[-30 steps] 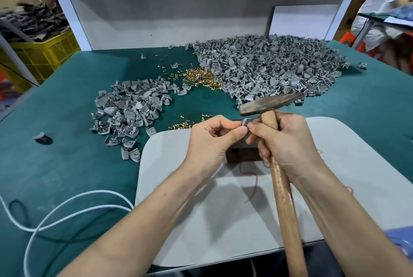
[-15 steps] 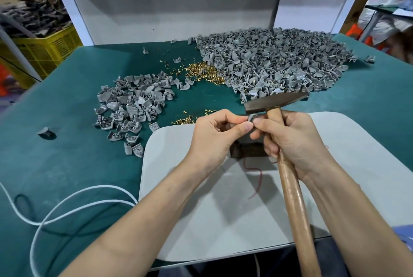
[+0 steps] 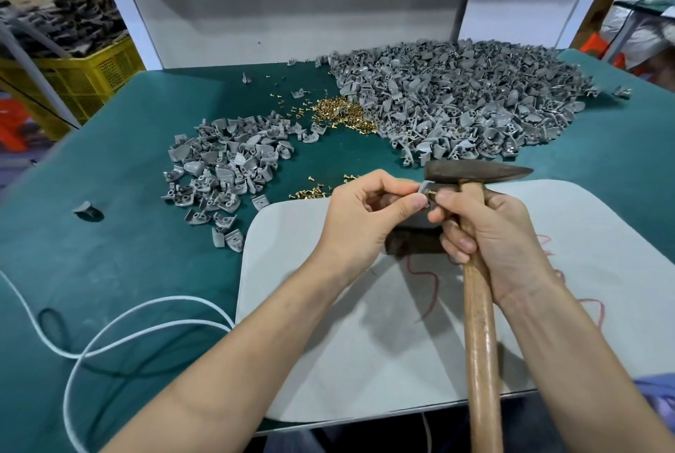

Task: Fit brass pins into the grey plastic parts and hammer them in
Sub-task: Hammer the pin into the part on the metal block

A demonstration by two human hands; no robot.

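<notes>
Your left hand (image 3: 359, 213) pinches a grey plastic part (image 3: 423, 187) between thumb and forefinger at frame centre, wrist bent inward. Your right hand (image 3: 500, 233) curls its lower fingers round the hammer (image 3: 478, 306), head level above your knuckles, while thumb and forefinger hold a brass pin (image 3: 432, 193) at the part. Both hover over a dark block (image 3: 412, 242) on the white board (image 3: 328, 343). Further up lie loose pins (image 3: 339, 112) and grey piles (image 3: 475, 98).
</notes>
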